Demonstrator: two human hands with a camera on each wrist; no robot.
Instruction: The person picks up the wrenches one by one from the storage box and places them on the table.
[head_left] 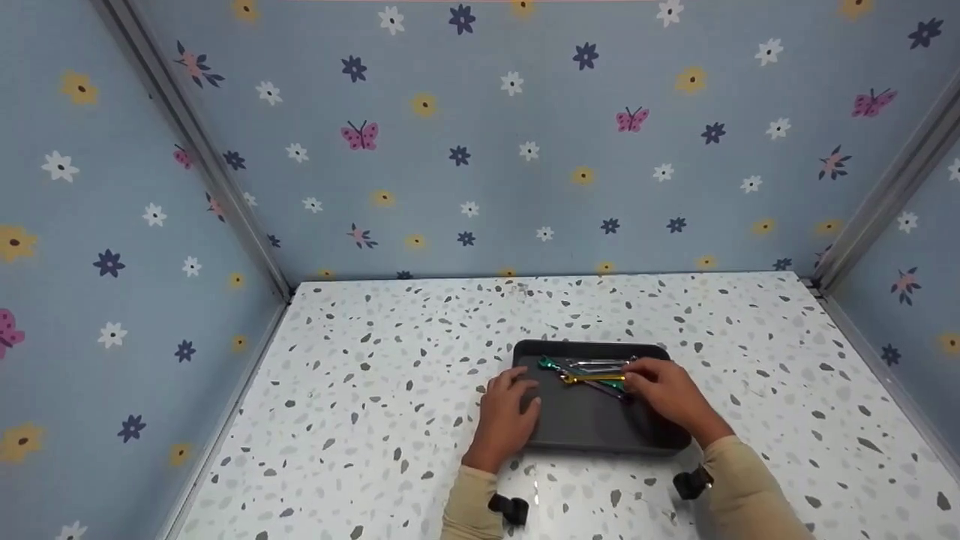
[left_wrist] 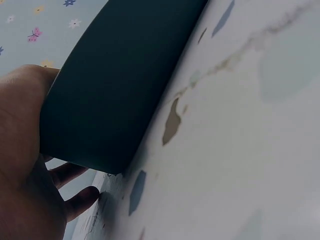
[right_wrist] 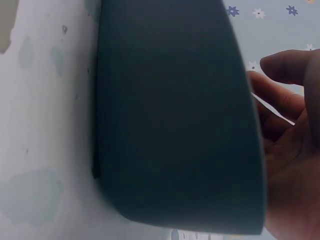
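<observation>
Your L hand [head_left: 504, 420] loose on tray [head_left: 577, 424], left rim, prob. steadying; R hand [head_left: 673, 391] pinches gold wrench [head_left: 595, 379], right end, likely for ctrl.

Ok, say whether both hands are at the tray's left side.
No, the left hand is at the left side of the tray, but the right hand is at its right.

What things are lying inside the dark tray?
In the dark tray lie several overlapping wrenches: a gold wrench, a green wrench and some silvery wrenches. The right hand covers the gold wrench's right end; what lies beneath this hand cannot be seen.
</observation>
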